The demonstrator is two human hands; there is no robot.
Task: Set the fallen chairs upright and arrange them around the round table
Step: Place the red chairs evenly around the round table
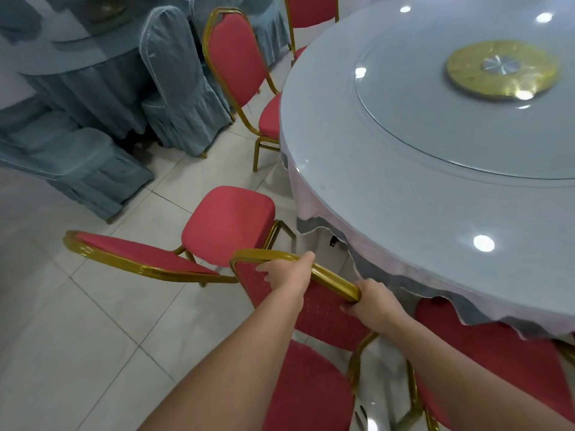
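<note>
Chair (323,318) upright, backrest uppermost, seat nearest camera

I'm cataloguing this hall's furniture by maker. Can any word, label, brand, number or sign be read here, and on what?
None can be read.
The back of the held chair shows only a dotted weave, and the gold disc on the round table shows only radial lines, no letters.
A small dark item under the tablecloth is too small to tell.

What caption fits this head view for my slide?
Person's left hand and right hand grip the backrest of a red chair beside the round table.
</note>
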